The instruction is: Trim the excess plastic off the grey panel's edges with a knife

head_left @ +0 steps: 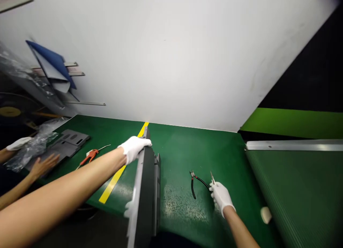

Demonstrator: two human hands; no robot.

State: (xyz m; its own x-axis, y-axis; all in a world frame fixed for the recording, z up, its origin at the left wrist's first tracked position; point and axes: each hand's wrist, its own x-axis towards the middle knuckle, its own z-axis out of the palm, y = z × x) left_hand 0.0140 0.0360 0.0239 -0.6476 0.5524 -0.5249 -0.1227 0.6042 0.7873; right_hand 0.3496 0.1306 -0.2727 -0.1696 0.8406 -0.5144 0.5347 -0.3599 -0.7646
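My left hand (134, 147), in a white glove, is closed over the far top edge of a dark grey plastic panel (147, 198). The panel stands on its edge on the green table (179, 151) and runs toward me. My right hand (221, 196), also gloved, rests on the table to the right. Its fingers are closed round a thin silver tool (212, 177) that sticks up from them. Black-handled pliers (195, 182) lie just left of that hand, one handle ending at its fingers.
A yellow tape line (118, 176) crosses the table left of the panel. At far left a co-worker's hands (43, 165) press on grey panels (68, 141) and a plastic bag (34, 146), beside an orange-handled tool (90, 156). A ribbed green conveyor (297, 194) is on the right.
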